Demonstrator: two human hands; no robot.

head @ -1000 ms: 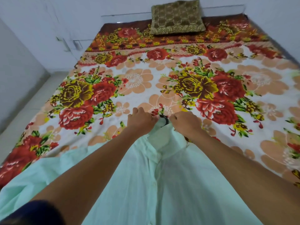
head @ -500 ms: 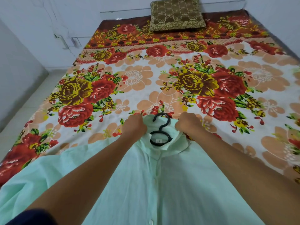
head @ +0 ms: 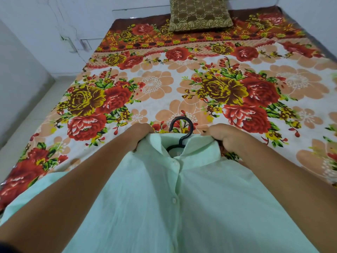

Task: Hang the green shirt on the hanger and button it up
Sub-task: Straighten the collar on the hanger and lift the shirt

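While each hand, left (head: 141,133) and right (head: 223,136), grips the shirt (head: 164,198) collar around the hanger (head: 180,136) near the bed's (head: 155,84) front edge, buttoning seems mostly done, the top likely next.

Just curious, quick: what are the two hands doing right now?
Left hand: closed, gripping the green shirt at the collar's left side.
Right hand: closed, gripping the collar's right side.
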